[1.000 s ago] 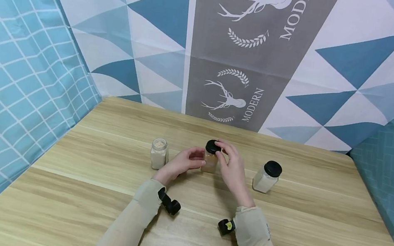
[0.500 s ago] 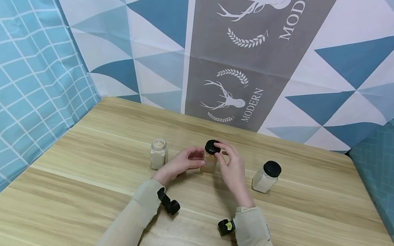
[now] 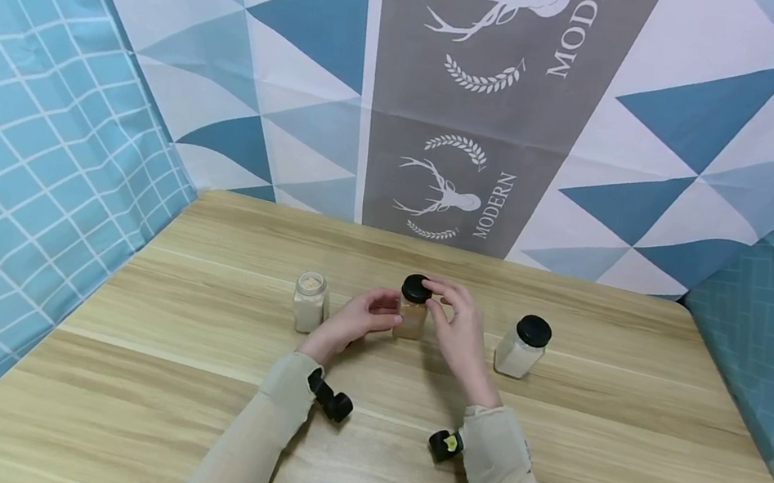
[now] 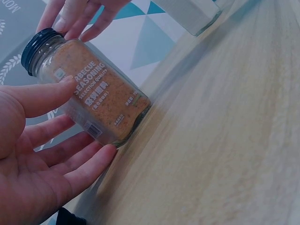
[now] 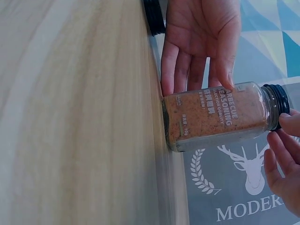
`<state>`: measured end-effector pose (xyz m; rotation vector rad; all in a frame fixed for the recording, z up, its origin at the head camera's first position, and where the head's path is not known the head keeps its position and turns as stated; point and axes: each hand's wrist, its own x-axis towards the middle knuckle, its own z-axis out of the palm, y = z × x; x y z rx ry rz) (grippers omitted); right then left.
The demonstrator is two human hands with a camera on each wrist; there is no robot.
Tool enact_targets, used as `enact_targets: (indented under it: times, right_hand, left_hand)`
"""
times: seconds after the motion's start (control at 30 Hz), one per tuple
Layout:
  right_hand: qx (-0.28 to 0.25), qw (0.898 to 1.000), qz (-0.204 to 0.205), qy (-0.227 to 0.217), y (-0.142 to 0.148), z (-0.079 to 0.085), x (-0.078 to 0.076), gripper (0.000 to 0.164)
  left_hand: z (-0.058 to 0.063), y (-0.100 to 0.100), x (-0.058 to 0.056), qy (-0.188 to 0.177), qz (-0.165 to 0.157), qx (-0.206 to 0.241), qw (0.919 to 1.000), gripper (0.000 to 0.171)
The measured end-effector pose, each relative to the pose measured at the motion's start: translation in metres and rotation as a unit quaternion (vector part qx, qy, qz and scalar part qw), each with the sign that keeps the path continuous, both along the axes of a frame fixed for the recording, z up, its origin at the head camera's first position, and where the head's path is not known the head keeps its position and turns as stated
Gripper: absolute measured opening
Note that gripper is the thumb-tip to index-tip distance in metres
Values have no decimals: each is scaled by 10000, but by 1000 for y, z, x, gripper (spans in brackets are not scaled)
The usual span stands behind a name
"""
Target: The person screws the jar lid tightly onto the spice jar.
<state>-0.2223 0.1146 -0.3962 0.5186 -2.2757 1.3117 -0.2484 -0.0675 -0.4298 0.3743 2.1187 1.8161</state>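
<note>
Near table's back edge [image 3: 272, 215], left hand [image 3: 361, 320] around seasoning jar [image 3: 409, 324], right hand [image 3: 458, 326] around lid [image 3: 414, 288], rightmost jar [image 3: 519, 355] well apart

Seasoning jar [image 4: 96, 86], smallest print [image 4: 119, 120] perhaps illegible

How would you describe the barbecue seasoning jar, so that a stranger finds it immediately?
On the wooden table, look between the left hand and right hand. The barbecue seasoning jar there has orange contents; the lidless jar and other capped jar hold pale ones.
</note>
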Motion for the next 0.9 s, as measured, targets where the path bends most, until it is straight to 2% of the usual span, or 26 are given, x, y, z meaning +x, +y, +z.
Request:
enact_targets:
  times: [0.2,0.37,0.4,0.6,0.63,0.9]
  right_hand:
    - [78,9999,-23,-69,0,-1,-1,22]
    - [-97,9994,280,-171,-1,-2,-1,23]
    - [-151,9991,313,-221,-2,2,2,23]
    - [-123,9994,214,-249,-3,1,3,23]
    - [-85,9996,187,-199,-2,-3,0,23]
    - [-49,9999,-28,-91,-3,-2,0,24]
  left_hand:
    - [0,0,1,66,70,12,10000,55]
    - [0,0,1,19,20,3,10000,55]
    - [4,0,3,-2,-11,-3,10000,55]
    - [27,0,16,-117,-145,3,9998,54]
    - [28,0,16,-104,-145,14,9998,54]
    - [28,1,16,-49,-134,55,9999,53]
